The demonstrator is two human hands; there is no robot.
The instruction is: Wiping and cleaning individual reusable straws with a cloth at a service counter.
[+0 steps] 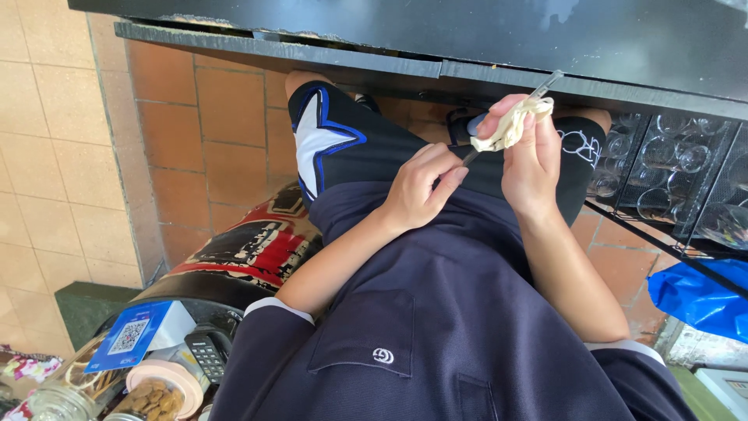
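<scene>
Glass jars of snacks sit lower left beside a calculator. Our left hand pinches the dark handle end of a thin knife, while our right hand wraps a crumpled cream cloth around its blade, over our lap below the black counter.

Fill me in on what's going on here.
A seated person in a dark shirt and shorts works over their lap. The left hand grips the handle end of a thin metal tool, while the right hand wraps a pale crumpled cloth around the tool. A dark counter edge runs just above the hands. A rack of glasses stands to the right, and jars sit at lower left.
</scene>
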